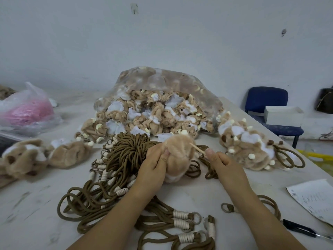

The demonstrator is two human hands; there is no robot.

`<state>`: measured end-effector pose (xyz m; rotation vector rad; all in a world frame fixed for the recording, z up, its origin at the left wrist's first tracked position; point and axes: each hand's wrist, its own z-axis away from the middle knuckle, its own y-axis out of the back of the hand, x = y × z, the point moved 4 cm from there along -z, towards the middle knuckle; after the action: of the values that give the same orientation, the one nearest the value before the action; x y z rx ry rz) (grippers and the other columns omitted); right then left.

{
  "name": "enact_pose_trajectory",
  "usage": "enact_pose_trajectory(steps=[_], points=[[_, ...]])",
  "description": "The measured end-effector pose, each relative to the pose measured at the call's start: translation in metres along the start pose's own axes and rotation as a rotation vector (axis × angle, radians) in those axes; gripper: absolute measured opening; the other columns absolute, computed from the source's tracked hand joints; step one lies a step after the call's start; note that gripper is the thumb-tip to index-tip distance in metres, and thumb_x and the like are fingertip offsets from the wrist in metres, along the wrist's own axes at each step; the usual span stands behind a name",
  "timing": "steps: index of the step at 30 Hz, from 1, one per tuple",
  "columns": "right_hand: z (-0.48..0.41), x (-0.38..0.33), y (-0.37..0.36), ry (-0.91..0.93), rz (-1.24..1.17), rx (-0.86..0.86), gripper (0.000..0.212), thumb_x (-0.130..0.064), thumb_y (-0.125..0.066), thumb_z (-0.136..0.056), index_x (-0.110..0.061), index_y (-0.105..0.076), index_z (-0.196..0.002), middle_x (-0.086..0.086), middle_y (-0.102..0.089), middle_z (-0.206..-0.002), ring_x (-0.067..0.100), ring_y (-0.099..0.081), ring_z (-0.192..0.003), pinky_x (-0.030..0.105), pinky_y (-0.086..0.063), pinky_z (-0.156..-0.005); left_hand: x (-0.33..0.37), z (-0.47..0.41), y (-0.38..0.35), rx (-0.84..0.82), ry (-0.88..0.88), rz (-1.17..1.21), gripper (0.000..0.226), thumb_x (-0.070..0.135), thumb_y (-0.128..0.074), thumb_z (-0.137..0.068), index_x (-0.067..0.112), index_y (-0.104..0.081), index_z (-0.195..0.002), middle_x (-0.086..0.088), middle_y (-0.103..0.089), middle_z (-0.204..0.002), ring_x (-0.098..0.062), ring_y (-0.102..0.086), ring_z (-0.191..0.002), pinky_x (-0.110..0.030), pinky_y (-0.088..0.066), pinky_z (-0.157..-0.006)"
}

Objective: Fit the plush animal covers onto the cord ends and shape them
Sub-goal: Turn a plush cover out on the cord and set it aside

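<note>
Head view: L hand (155, 165) grips a tan plush cover (177, 157) from its left side, fingers curled round it, thumb pressed on the front. Cover is held up just above the table (36, 204), centre of frame, w/ a white patch showing at its lower end. R hand (225, 165) pinches a thin wooden stick (197, 149) btwn thumb & fingers, other fingers curled in. Stick's far tip touches the cover's upper right side; can't tell if it goes inside. Behind & under the hands lies a big bundle of brown cords (124, 154), looped, many ends wrapped in white twine. More cord ends (185, 220) w/ white wrap & small rings lie near the bottom edge, btwn the forearms. Behind the bundle, a clear plastic bag (162, 78) spills tan-and-white plush covers onto the table. To the right, a pile of plush animals (248, 150) w/ brown cord loops sticking out its right side. Left side: loose tan plush pieces (68, 153), & further back a thin bag w/ pink stuff (27, 109). Far right of table: sheet of paper (313, 197), black pen (299, 229) just beside it. Beyond the table edge, a blue chair (268, 98) w/ a white box (282, 116) in front of its backrest; can't tell if it rests on the seat.
</note>
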<state>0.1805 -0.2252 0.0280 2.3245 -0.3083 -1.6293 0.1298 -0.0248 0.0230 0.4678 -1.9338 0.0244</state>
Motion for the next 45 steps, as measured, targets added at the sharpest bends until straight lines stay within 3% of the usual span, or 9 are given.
enact_pose_trajectory(steps=[3,7,17,21,24,32,37,40,45], points=[[-0.001,-0.001,0.007,0.013,0.027,0.038,0.056,-0.075,-0.050,-0.070,-0.022,-0.045,-0.055,-0.011,-0.041,-0.043,0.002,-0.040,-0.040,0.017,-0.034,-0.048,0.006,-0.001,0.003,-0.004,-0.070,-0.102,0.027,0.028,-0.042,-0.100,0.053,-0.053,-0.103,0.041,-0.052,-0.109,0.012,-0.043,-0.116,-0.010,-0.033,-0.098],[-0.004,-0.004,0.012,0.156,0.352,0.095,0.053,-0.074,-0.047,-0.076,-0.025,-0.048,-0.056,-0.012,-0.054,-0.056,0.002,-0.051,-0.059,0.031,-0.026,-0.085,0.014,0.000,-0.001,-0.063,-0.248,-0.322,0.032,0.027,-0.042,-0.100,0.018,-0.064,-0.121,0.016,-0.051,-0.121,-0.003,-0.039,-0.122,-0.017,-0.027,-0.108],[-0.005,-0.007,0.009,0.268,0.459,0.089,0.055,-0.079,-0.038,-0.070,-0.027,-0.051,-0.059,-0.010,-0.056,-0.064,-0.001,-0.052,-0.070,0.025,-0.018,-0.080,0.017,0.000,-0.005,-0.133,-0.368,-0.597,0.044,0.033,-0.042,-0.097,0.007,-0.064,-0.125,-0.001,-0.060,-0.127,-0.021,-0.042,-0.128,-0.039,-0.030,-0.110],[-0.004,-0.008,0.005,0.232,0.496,0.055,0.053,-0.080,-0.037,-0.068,-0.029,-0.050,-0.059,-0.011,-0.055,-0.065,-0.001,-0.051,-0.072,0.027,-0.017,-0.081,0.013,0.001,-0.011,-0.172,-0.353,-0.543,0.047,0.032,-0.049,-0.091,0.011,-0.057,-0.132,0.025,-0.045,-0.128,0.003,-0.027,-0.126,-0.025,-0.023,-0.113],[-0.003,-0.005,0.002,0.164,0.360,-0.002,0.054,-0.078,-0.042,-0.066,-0.026,-0.053,-0.060,-0.007,-0.058,-0.065,0.007,-0.059,-0.072,0.041,-0.035,-0.091,0.004,0.001,-0.010,-0.161,-0.243,-0.382,0.039,0.027,-0.059,-0.092,0.024,-0.055,-0.131,0.047,-0.031,-0.119,0.023,-0.020,-0.121,-0.005,-0.016,-0.104],[0.000,-0.006,0.003,0.060,0.271,-0.080,0.053,-0.068,-0.053,-0.073,-0.016,-0.056,-0.063,0.001,-0.062,-0.065,0.015,-0.062,-0.072,0.048,-0.043,-0.090,0.001,-0.001,-0.008,-0.132,-0.268,-0.371,0.028,0.020,-0.060,-0.094,0.019,-0.062,-0.122,0.035,-0.040,-0.116,0.020,-0.025,-0.120,-0.008,-0.020,-0.103],[0.002,-0.002,-0.007,0.026,0.144,-0.129,0.036,-0.042,-0.066,-0.083,-0.017,-0.055,-0.060,-0.011,-0.055,-0.052,0.006,-0.052,-0.058,0.015,-0.037,-0.054,0.005,0.001,-0.016,-0.204,-0.304,-0.448,0.028,0.019,-0.057,-0.089,0.008,-0.068,-0.112,0.029,-0.041,-0.114,0.000,-0.029,-0.122,-0.024,-0.023,-0.111],[0.002,-0.002,-0.013,0.034,0.126,-0.154,0.036,-0.042,-0.065,-0.084,-0.021,-0.053,-0.058,-0.014,-0.053,-0.048,-0.002,-0.044,-0.047,0.012,-0.033,-0.047,0.003,0.000,-0.021,-0.232,-0.262,-0.529,0.028,0.006,-0.058,-0.089,0.004,-0.066,-0.115,0.012,-0.045,-0.122,-0.013,-0.030,-0.130,-0.034,-0.023,-0.114],[0.002,-0.004,-0.012,0.046,0.140,-0.128,0.034,-0.046,-0.062,-0.085,-0.021,-0.057,-0.063,-0.014,-0.056,-0.054,0.000,-0.048,-0.053,0.015,-0.036,-0.055,0.008,0.007,-0.019,-0.236,-0.119,-0.265,0.029,0.048,-0.046,-0.082,0.037,-0.057,-0.106,0.024,-0.049,-0.117,0.007,-0.034,-0.121,-0.010,-0.029,-0.100]])
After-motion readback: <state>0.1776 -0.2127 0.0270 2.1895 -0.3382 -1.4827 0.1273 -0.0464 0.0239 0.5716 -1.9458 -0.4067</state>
